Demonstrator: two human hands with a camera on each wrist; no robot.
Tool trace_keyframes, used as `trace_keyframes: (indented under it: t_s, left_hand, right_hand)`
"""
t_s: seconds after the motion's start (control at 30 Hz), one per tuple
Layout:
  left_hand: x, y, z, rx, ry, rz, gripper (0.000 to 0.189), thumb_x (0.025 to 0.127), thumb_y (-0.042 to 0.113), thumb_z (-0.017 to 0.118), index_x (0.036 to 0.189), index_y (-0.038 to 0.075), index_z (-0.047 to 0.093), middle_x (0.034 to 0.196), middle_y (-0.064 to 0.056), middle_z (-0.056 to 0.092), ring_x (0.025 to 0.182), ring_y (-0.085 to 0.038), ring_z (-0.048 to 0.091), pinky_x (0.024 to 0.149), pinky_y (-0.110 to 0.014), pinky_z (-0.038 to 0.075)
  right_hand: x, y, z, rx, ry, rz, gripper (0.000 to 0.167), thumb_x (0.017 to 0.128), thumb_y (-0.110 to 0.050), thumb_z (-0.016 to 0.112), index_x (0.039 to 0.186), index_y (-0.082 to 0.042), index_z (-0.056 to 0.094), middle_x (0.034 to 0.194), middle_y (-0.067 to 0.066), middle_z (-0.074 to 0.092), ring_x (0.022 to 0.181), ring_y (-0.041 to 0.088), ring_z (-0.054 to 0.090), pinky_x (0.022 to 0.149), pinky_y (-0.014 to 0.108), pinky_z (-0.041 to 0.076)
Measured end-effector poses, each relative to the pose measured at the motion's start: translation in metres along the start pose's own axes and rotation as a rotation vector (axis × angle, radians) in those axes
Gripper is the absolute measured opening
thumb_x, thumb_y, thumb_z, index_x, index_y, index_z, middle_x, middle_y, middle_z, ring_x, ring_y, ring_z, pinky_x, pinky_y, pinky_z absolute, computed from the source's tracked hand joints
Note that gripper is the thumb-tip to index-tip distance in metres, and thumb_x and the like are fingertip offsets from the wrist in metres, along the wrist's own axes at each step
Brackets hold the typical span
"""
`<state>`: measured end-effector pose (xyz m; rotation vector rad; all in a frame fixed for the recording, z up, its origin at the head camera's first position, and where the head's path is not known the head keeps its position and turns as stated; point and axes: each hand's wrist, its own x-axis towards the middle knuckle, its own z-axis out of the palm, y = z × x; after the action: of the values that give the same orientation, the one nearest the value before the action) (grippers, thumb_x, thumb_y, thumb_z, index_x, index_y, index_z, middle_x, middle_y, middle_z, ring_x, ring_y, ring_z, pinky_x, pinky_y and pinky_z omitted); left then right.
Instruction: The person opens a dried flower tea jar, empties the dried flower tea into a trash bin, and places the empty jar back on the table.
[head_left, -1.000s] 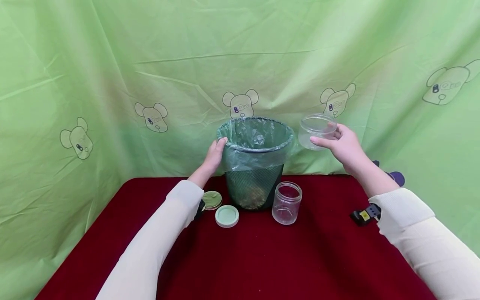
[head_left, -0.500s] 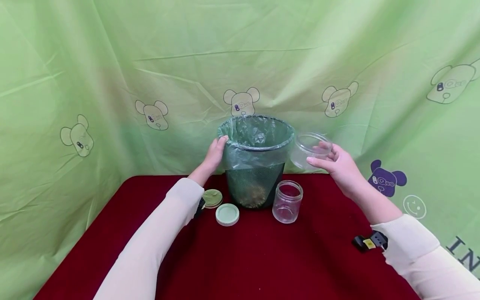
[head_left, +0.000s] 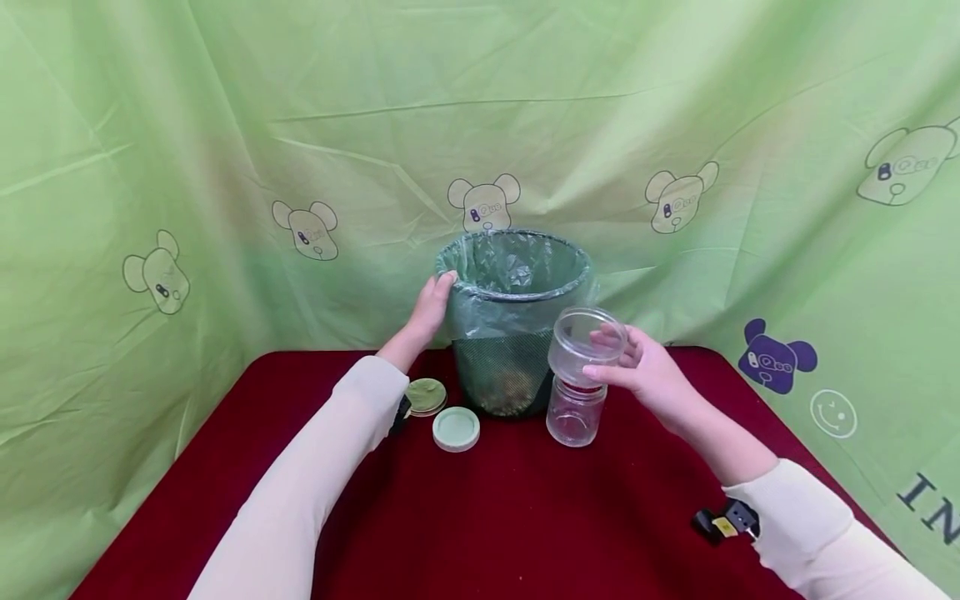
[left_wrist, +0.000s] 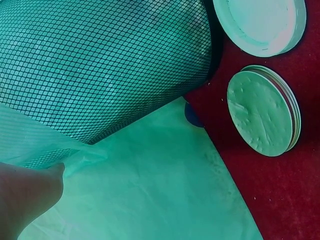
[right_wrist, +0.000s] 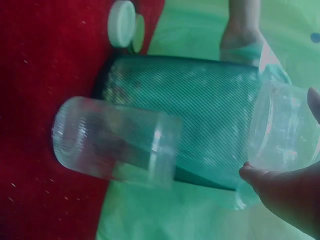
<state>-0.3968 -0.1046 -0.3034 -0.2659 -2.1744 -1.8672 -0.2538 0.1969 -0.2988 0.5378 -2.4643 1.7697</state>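
My right hand [head_left: 651,371] holds a short, wide clear jar [head_left: 572,354], thumb and fingers on its side. Directly below it in the head view stands a taller clear jar [head_left: 573,423], upright and lidless on the red cloth. The right wrist view shows a gap between the short jar [right_wrist: 280,127] and the tall jar's [right_wrist: 117,140] mouth. My left hand [head_left: 431,308] grips the left rim of a mesh trash bin [head_left: 495,362], over its thin plastic liner [head_left: 498,312]. Part of that hand is hidden by the rim.
A pale green lid [head_left: 456,429] lies in front of the bin. Behind it to the left is a stack of thin round lids [head_left: 426,397], green on top. Red cloth [head_left: 480,517] covers the table, and a green printed curtain [head_left: 390,108] hangs behind.
My right hand has brought the short jar down and left, from beside the bin's rim to above the tall jar. The left hand has stayed on the bin.
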Motion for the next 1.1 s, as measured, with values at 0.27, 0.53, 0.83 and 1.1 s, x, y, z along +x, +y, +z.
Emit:
trace_keyframes:
  t_s: [0.27, 0.53, 0.83, 1.1]
  left_hand:
    - [-0.001, 0.0, 0.0, 0.002, 0.002, -0.005, 0.063, 0.093, 0.042, 0.045, 0.136, -0.004, 0.046, 0.139, -0.021, 0.045, 0.127, -0.029, 0.041, 0.107, -0.04, 0.031]
    - [-0.002, 0.0, -0.002, -0.005, 0.0, -0.001, 0.063, 0.094, 0.041, 0.044, 0.138, -0.005, 0.044, 0.142, -0.021, 0.043, 0.13, -0.029, 0.039, 0.109, -0.04, 0.029]
    - [-0.003, 0.0, -0.002, -0.013, -0.012, -0.002, 0.063, 0.095, 0.041, 0.043, 0.138, -0.005, 0.043, 0.142, -0.021, 0.043, 0.131, -0.031, 0.038, 0.109, -0.042, 0.028]
    - [-0.003, 0.001, 0.0, -0.02, -0.007, 0.0, 0.06, 0.095, 0.041, 0.044, 0.134, -0.005, 0.046, 0.137, -0.022, 0.046, 0.125, -0.03, 0.041, 0.107, -0.041, 0.031]
  right_hand:
    - [-0.004, 0.022, 0.023, 0.041, -0.055, -0.012, 0.064, 0.084, -0.005, 0.074, 0.135, 0.01, 0.039, 0.139, 0.026, 0.047, 0.125, 0.039, 0.047, 0.089, 0.022, 0.046]
    - [-0.008, 0.036, 0.042, 0.078, -0.104, -0.013, 0.067, 0.081, -0.003, 0.076, 0.134, 0.011, 0.037, 0.137, 0.032, 0.044, 0.125, 0.042, 0.048, 0.09, 0.025, 0.047]
    - [-0.01, 0.05, 0.06, 0.059, -0.16, 0.034, 0.07, 0.083, -0.003, 0.074, 0.136, 0.012, 0.03, 0.141, 0.031, 0.04, 0.13, 0.043, 0.041, 0.096, 0.036, 0.046]
    - [-0.011, 0.067, 0.078, 0.082, -0.187, 0.065, 0.068, 0.08, -0.002, 0.077, 0.131, 0.012, 0.035, 0.138, 0.033, 0.042, 0.13, 0.042, 0.041, 0.1, 0.042, 0.043]
